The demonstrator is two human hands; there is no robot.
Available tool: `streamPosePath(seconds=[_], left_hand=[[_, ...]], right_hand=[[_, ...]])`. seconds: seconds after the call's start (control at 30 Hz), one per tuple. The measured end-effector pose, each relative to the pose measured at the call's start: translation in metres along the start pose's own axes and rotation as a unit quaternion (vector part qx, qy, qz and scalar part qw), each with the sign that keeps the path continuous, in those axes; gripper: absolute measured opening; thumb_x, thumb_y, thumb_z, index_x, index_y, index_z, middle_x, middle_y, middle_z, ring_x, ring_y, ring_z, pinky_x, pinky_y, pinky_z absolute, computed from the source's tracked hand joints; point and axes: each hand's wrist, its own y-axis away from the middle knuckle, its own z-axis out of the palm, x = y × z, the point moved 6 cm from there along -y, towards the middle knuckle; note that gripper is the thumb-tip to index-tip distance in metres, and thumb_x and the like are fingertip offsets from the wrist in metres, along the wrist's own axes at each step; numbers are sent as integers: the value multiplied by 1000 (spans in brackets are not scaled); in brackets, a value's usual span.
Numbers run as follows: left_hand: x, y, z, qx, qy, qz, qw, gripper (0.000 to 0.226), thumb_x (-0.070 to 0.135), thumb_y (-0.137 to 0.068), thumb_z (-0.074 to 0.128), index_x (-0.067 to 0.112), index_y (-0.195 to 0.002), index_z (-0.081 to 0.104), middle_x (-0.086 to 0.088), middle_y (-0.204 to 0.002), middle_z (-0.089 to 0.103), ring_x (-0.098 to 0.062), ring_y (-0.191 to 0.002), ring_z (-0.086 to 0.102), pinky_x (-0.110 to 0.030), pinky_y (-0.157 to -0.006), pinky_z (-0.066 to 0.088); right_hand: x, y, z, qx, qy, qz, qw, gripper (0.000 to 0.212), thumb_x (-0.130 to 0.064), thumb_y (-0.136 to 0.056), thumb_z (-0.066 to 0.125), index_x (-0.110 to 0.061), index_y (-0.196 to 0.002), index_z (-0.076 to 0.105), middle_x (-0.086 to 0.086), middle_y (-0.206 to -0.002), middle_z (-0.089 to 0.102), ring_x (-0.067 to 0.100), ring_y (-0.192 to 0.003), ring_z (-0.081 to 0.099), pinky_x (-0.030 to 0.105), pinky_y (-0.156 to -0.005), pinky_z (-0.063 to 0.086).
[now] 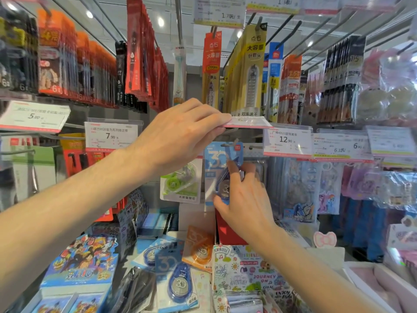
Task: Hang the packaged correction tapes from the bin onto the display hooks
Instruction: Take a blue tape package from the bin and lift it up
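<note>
We face the display rack [225,71], crowded with hanging stationery. Our left hand [180,134] pinches the price tag flap [247,122] and holds it lifted at twelve o'clock. Our right hand [242,199], fingers curled, grips a blue correction tape pack [217,159] against the hook [232,144]; we can't tell whether it is threaded. Blue and orange packs [178,276] wait at six o'clock, so much remains.

Blue correction tape pack [222,168], green-and-white refill pack [181,180], pink-edged price tag [247,123]
</note>
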Motion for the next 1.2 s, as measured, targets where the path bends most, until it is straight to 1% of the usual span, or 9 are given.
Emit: streamPosePath(seconds=[0.17, 0.27, 0.4, 0.5, 0.73, 0.83, 0.9, 1.03, 1.2], left_hand=[[-1, 0, 0, -8, 2, -4, 1000, 39, 30, -110, 39, 11, -137, 60, -5, -127, 69, -29, -108, 63, -47, -80, 57], [-1, -1, 0, -11, 1, -6, 1000, 40, 30, -110, 38, 11, -137, 60, -5, -127, 69, -29, -108, 63, -47, -81, 57], [-1, -1, 0, -9, 0, -6, 1000, 38, 28, -109, 41, 11, -137, 60, -6, -126, 69, -30, -107, 63, -48, -81, 57], [0, 0, -1, -5, 2, -6, 1000, 38, 28, -109, 41, 10, -136, 61, -6, -126, 69, -30, -107, 63, -48, -80, 57], [0, 7, 2, -4, -3, -4, 1000, 37, 27, -111, 40, 10, -139, 57, -8, -131, 65, -33, -104, 61, -52, -79, 54], [2, 13, 4, -12, -11, -6, 1000, 38, 27, -110, 41, 9, -141, 55, -9, -136, 61, -32, -106, 59, -51, -82, 51], [3, 21, 2, -15, -14, -14, 1000, 39, 26, -108, 45, 8, -142, 54, -12, -140, 58, -35, -112, 58, -53, -85, 50], [11, 51, -10, 8, 5, -36, 999, 36, 22, -104, 52, 2, -133, 61, -18, -138, 59, -39, -119, 58, -54, -88, 50], [23, 120, -6, -23, 53, -98, 994, 29, 19, -98, 59, 1, -120, 66, -15, -122, 64, -36, -106, 61, -49, -85, 51]], right_hand=[[2, -14, 23, -30, -6, 21, 999, 80, -47, -87, 61, -18, -150, 22, 14, -138, 32, 36, -125, 46, 47, -96, 49], [3, -18, 32, -33, -7, 24, 999, 79, -44, -85, 65, -16, -148, 26, 15, -137, 33, 36, -125, 44, 49, -96, 48], [3, -21, 36, -28, 6, 29, 999, 80, -42, -83, 69, -14, -147, 31, 18, -134, 39, 38, -119, 48, 48, -91, 50], [4, -23, 38, -40, 11, 30, 999, 83, -41, -81, 72, -14, -147, 30, 20, -136, 38, 39, -120, 49, 48, -92, 49], [2, -9, 24, -84, 1, 21, 996, 86, -55, -88, 56, -18, -153, 13, 16, -146, 29, 39, -125, 44, 50, -99, 45], [0, 7, 18, -126, -7, -10, 992, 78, -56, -92, 50, -16, -152, 20, 17, -143, 38, 38, -126, 45, 49, -100, 46], [-4, 18, 16, -172, -27, -44, 984, 74, -62, -92, 46, -17, -148, 27, 12, -136, 47, 32, -122, 49, 45, -98, 46], [-20, 42, 16, -261, -59, -118, 956, 70, -65, -92, 43, -21, -146, 38, 2, -133, 52, 22, -122, 50, 38, -99, 45], [-50, 56, 37, -324, -39, -203, 923, 47, -60, -91, 50, -22, -117, 61, 1, -114, 65, 25, -109, 57, 41, -90, 48]])
